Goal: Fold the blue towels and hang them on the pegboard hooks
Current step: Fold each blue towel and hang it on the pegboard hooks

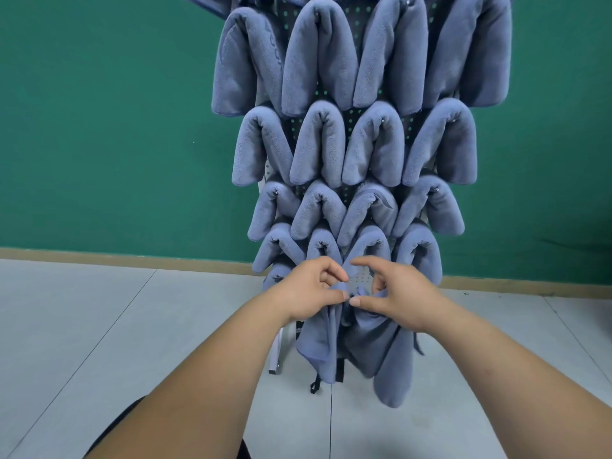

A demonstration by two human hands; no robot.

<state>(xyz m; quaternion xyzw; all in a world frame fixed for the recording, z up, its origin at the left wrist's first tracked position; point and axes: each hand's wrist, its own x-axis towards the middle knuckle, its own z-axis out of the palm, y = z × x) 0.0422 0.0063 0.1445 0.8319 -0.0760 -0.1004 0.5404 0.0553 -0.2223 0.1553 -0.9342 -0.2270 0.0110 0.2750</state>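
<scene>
Towel [364,346] pinched at its top edge, low on the pegboard [331,91]
Left hand [308,289] and right hand [400,293] each grip the bunched edge with curled fingers [336,295], thumbs nearly meeting — the rest hangs free toward the floor [132,326]. Hung towels [318,144] crowd every row above; open floor lies on both sides.

Carrier: an upright pegboard [362,276], perforated, dark in its upper part and white low down. Blue folded towels [319,61] hang on it in rows of four, each draped over a metal hook [437,190], with the rows overlapping downward. Four full rows show; a further one is cut off at the top edge. A loose towel [381,346] droops at the bottom, its hook hidden. The board's white foot [276,357] stands on a grey tiled floor [132,326].
</scene>
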